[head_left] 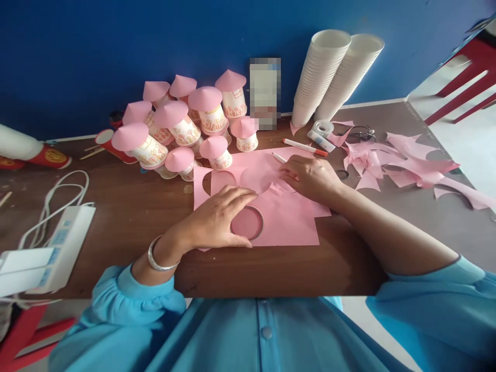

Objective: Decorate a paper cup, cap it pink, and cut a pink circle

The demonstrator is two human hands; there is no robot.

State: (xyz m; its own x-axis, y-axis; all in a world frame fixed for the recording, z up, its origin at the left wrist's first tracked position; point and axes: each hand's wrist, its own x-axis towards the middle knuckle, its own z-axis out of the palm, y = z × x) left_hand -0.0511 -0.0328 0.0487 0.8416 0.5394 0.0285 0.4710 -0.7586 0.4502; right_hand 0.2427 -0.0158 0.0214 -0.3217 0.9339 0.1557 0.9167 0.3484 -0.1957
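My left hand (217,217), with a silver bangle at the wrist, lies on pink paper (289,227). Its thumb and fingers are spread around the left side of a thin ring (262,223); whether they press on it I cannot tell. My right hand (312,178) is closed around a slim white marker (279,158), whose one end sticks out up and left. Below those fingers sit small pink scraps (277,189). A cut pink disc (258,178) lies between my hands, and round holes show in the sheet at left.
Behind stand several decorated paper cups with pink cone roofs (205,98). Two tall stacks of white cups (323,67) lean at the wall. An orange-capped marker (306,147), tape roll (323,127), scissors (362,133) and pink offcuts (368,160) lie right; a power strip (72,248) lies left.
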